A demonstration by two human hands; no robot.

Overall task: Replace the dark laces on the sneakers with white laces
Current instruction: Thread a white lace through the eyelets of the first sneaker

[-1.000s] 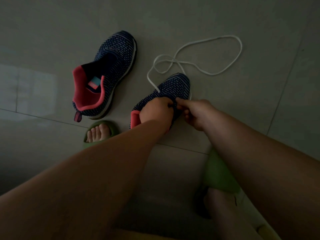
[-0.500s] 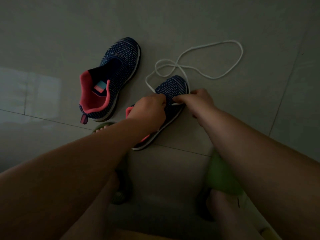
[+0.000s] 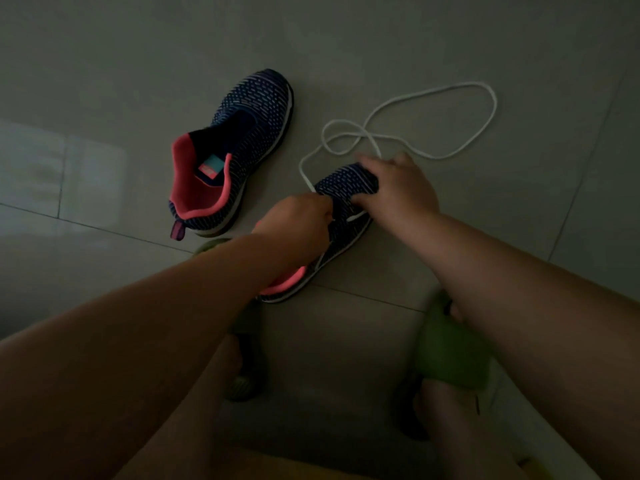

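A: Where's the white lace (image 3: 408,133)?
B: Looped on the floor, upper right, ending at the sneaker (image 3: 346,188) at centre.
A: Grips?
B: Left hand (image 3: 294,223) pinches at its eyelets; right hand (image 3: 398,192) clasps the toe.

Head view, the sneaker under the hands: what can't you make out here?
- Eyelets and lacing of the near sneaker: covered by the left hand and right hand.
- What the left hand's fingers pinch: hidden under its knuckles.
- Right hand's fingertips: motion-blurred, so its grip is unclear.
- White lace: its ends vanish behind the hands.
- Any dark lace: the frame is too dim to tell.
- Green slippers: blurred, partly behind the forearms.
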